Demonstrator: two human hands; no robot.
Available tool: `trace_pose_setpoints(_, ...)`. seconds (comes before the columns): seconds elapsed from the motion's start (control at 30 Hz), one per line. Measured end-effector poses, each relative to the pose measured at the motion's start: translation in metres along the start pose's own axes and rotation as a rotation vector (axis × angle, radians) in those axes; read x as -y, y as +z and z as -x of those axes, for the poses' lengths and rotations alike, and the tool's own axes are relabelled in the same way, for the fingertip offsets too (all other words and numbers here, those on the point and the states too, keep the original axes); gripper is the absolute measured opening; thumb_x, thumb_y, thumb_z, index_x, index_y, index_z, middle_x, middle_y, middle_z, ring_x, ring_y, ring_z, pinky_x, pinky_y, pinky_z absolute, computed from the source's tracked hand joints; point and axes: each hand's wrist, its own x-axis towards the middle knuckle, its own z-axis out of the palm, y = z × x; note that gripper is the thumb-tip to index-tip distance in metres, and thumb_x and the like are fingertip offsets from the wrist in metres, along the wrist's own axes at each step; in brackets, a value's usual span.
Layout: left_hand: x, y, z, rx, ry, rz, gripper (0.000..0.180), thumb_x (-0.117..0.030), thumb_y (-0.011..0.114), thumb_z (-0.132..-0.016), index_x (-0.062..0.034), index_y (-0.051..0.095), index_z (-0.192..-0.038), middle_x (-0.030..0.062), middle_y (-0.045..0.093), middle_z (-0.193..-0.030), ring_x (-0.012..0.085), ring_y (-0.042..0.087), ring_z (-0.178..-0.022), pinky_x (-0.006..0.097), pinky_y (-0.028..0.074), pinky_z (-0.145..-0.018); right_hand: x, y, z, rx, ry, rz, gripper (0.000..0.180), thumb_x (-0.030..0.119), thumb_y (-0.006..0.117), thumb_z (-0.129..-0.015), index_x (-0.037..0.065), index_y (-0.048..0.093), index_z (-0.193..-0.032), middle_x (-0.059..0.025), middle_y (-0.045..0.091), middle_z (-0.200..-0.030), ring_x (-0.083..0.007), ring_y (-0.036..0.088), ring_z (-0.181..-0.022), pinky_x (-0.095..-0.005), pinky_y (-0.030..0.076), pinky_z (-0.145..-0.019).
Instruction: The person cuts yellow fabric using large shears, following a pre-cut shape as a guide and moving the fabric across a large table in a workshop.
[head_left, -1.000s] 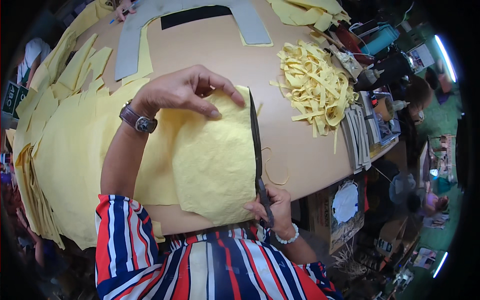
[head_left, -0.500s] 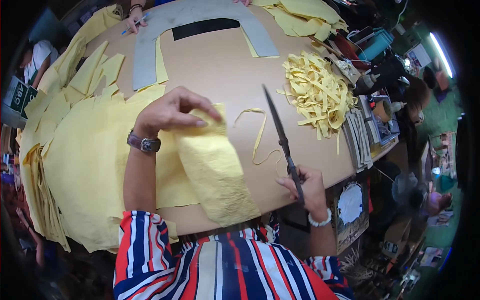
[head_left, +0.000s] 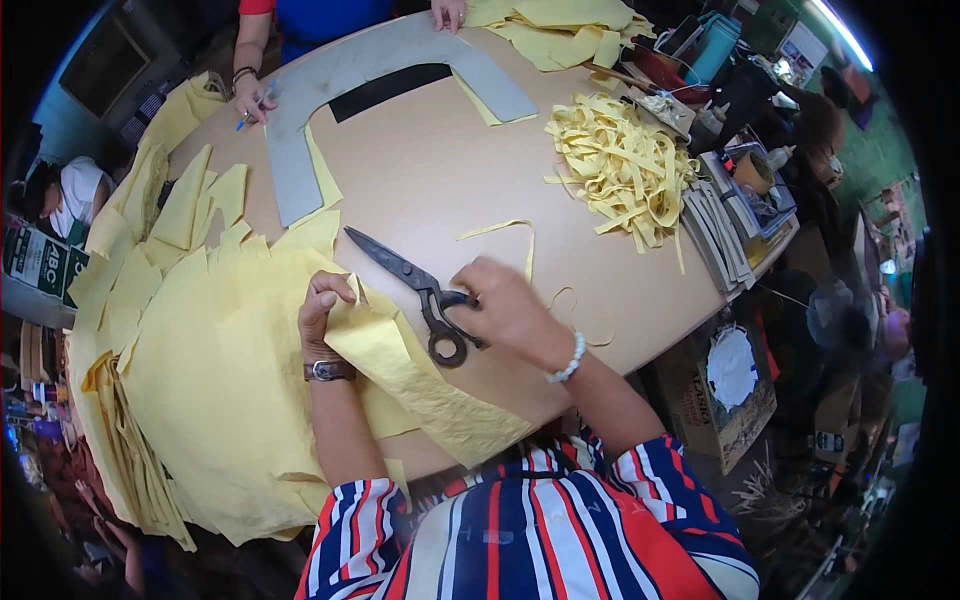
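Observation:
My left hand [head_left: 322,312] is closed on the upper end of a crinkled yellow piece of fabric [head_left: 430,385], which hangs down over the table's near edge. My right hand [head_left: 503,308] is closed at one handle loop of large dark scissors [head_left: 420,283]. Their blades lie together and point to the far left, low over the tabletop, while the other loop shows uncovered. It is hard to see how firmly the fingers hold that handle. Under and left of my left arm spreads a wide stack of yellow fabric [head_left: 220,380].
Across the table, another person's hand [head_left: 252,100] holds a pen at a grey arch-shaped template [head_left: 295,150]. A heap of yellow strips [head_left: 625,170] lies at the right, near grey slats [head_left: 718,235] and a tray of tools [head_left: 760,195]. A thin loose strip [head_left: 530,245] lies mid-table.
My right hand has swung the scissors left and forward over the table, and they now point far left. My left hand has come lower and nearer with the fabric piece, which now folds over.

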Motion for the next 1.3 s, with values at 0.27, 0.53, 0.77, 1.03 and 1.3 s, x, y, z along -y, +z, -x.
trace_pose_setpoints(0.27, 0.006, 0.005, -0.002, -0.142, -0.015, -0.015, 0.025, -0.023, 0.057, -0.080, 0.0007, 0.052, -0.082, 0.0145, 0.058, -0.073, 0.0249, 0.063, -0.066, 0.035, 0.056, -0.058, -0.082, -0.039, -0.033, -0.106, 0.255, 0.248, 0.018, 0.013, 0.065, -0.075, 0.000, 0.061, -0.086, -0.0124, 0.060, -0.076, -0.0236, 0.060, -0.068, -0.0328, 0.050, -0.063)
trace_pose_setpoints(0.53, 0.002, 0.014, 0.000, -0.255, -0.002, -0.057, 0.026, -0.026, 0.054, -0.080, -0.0004, 0.053, -0.084, 0.0135, 0.057, -0.079, 0.0208, 0.059, -0.068, 0.032, 0.054, -0.063, -0.099, -0.206, -0.106, -0.538, 0.159, -0.158, 0.010, 0.007, 0.058, -0.083, -0.002, 0.062, -0.083, -0.0066, 0.062, -0.068, -0.0103, 0.059, -0.058, -0.0235, 0.050, -0.051)
trace_pose_setpoints(0.77, 0.003, 0.013, 0.001, -0.277, 0.011, -0.050, 0.022, -0.019, 0.056, -0.078, 0.0012, 0.056, -0.087, 0.0132, 0.059, -0.087, 0.0222, 0.058, -0.079, 0.033, 0.050, -0.073, -0.117, -0.261, -0.138, -0.925, -0.152, -0.083, 0.011, 0.008, 0.061, -0.082, 0.000, 0.063, -0.090, -0.0077, 0.065, -0.074, -0.0125, 0.064, -0.067, -0.0251, 0.051, -0.060)
trace_pose_setpoints(1.03, 0.009, 0.070, -0.033, 0.017, 0.324, -1.031, 0.018, -0.016, 0.054, -0.082, -0.0010, 0.065, -0.083, 0.0078, 0.066, -0.078, 0.0177, 0.061, -0.070, 0.029, 0.049, -0.069, -0.107, -0.148, -0.086, -0.303, -0.076, 0.660, 0.020, 0.013, 0.067, -0.072, 0.002, 0.063, -0.088, -0.0168, 0.060, -0.095, -0.0337, 0.057, -0.090, -0.0395, 0.046, -0.080)
trace_pose_setpoints(1.3, 0.045, 0.161, -0.013, 0.059, 0.607, -1.557, 0.029, -0.018, 0.070, -0.068, -0.0138, 0.067, -0.097, 0.0094, 0.056, -0.116, 0.0262, 0.050, -0.111, 0.045, 0.035, -0.097, -0.015, 0.038, -0.072, 0.006, -0.033, 0.179, 0.030, 0.031, 0.065, -0.076, 0.003, 0.061, -0.085, -0.0137, 0.056, -0.088, -0.0322, 0.059, -0.080, -0.0403, 0.048, -0.070)
